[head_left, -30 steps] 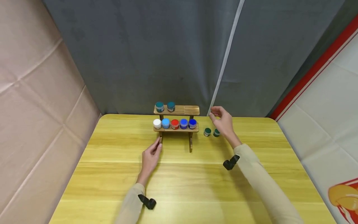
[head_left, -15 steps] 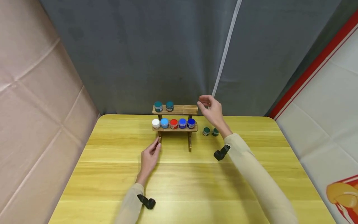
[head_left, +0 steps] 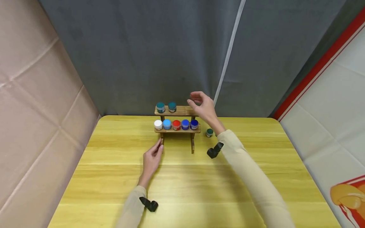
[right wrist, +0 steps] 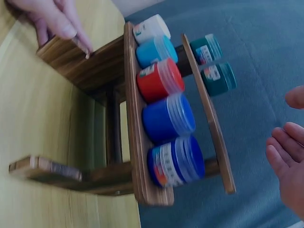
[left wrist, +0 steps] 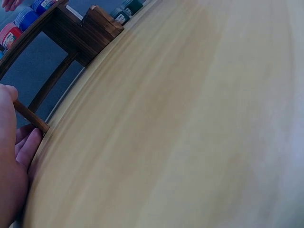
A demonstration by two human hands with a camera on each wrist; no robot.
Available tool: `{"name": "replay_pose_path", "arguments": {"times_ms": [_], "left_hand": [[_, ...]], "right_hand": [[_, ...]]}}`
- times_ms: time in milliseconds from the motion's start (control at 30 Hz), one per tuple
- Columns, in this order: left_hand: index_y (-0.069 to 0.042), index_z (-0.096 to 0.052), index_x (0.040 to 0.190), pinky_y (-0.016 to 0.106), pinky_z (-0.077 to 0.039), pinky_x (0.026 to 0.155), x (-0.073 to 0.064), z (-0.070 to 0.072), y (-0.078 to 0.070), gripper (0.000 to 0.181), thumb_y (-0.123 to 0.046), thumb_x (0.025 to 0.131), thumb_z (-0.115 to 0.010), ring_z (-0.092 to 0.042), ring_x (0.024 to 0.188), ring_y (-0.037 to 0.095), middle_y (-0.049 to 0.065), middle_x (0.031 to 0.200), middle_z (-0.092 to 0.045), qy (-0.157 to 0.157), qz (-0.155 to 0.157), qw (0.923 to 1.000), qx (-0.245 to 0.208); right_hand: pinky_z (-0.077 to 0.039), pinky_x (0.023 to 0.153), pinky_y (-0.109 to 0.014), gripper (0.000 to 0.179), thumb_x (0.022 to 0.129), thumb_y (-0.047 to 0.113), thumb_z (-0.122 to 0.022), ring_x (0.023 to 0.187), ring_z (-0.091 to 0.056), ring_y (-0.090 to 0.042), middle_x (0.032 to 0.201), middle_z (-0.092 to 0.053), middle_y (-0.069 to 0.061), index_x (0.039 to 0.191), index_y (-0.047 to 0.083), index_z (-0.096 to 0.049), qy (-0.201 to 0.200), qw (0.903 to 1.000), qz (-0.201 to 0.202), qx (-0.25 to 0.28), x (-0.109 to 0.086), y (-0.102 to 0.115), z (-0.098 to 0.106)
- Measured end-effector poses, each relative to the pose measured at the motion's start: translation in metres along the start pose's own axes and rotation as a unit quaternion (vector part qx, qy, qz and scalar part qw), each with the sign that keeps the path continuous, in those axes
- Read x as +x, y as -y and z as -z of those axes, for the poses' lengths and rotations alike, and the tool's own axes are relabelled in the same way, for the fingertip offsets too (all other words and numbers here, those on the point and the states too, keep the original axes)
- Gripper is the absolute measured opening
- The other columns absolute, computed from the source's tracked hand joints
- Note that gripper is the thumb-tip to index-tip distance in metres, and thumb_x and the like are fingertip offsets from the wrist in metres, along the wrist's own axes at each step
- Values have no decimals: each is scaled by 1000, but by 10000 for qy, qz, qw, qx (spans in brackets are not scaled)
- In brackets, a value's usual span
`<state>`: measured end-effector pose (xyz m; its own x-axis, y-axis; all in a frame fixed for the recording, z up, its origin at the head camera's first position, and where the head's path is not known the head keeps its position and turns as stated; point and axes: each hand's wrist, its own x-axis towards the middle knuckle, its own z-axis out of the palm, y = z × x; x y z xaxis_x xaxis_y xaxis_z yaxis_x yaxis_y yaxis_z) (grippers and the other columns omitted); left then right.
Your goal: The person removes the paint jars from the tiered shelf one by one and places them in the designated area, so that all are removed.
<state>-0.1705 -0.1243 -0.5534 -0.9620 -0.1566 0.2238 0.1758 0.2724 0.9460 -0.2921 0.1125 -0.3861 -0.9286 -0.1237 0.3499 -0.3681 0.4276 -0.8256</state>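
A two-tier wooden rack [head_left: 177,130] stands near the table's back edge. My left hand [head_left: 151,161] pinches the foot of its left leg, as the right wrist view also shows. My right hand [head_left: 203,106] hovers by the right end of the upper shelf. Its thumb and fingers are bent and apart, and nothing shows between them. Two teal-lidded paint jars [right wrist: 218,79] stand on the left of the upper shelf. Along the lower shelf, left to right, run a white jar [head_left: 158,124], a light blue jar [head_left: 167,124], a red jar [head_left: 176,125] and two dark blue jars [right wrist: 175,161].
On the table [head_left: 176,190] right of the rack stands a dark green jar [head_left: 209,132]. A second green jar [left wrist: 131,5] is beside it, mostly covered by my right wrist in the head view. A grey curtain [head_left: 142,57] hangs behind the table.
My right hand has moved left and upward, from above the green jars to the upper shelf's right end. My left hand keeps its grip on the rack's leg. The jars stay put.
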Motion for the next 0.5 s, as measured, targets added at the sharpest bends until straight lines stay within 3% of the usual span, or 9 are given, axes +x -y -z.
{"name": "replay_pose_path", "arguments": {"times_ms": [233, 500], "left_hand": [[-15, -64, 136, 26, -64, 80, 6, -6, 29, 37, -19, 100, -67, -75, 98, 36, 17, 129, -68, -114, 87, 9999, 88], [-23, -65, 136, 18, -62, 80, 6, -5, 34, 38, -31, 99, -68, -76, 98, 30, 11, 128, -70, -2, 70, 9998, -201]], "right_hand": [[-52, 111, -41, 43, 96, 21, -70, 122, -62, -32, 131, -65, -17, 131, -1, -60, 296, 9996, 31, 32, 1, 5, -23], [-53, 110, -39, 45, 94, 21, -71, 124, -62, -29, 135, -63, -17, 134, 4, -59, 568, 9983, -75, 81, 0, 5, -51]]}}
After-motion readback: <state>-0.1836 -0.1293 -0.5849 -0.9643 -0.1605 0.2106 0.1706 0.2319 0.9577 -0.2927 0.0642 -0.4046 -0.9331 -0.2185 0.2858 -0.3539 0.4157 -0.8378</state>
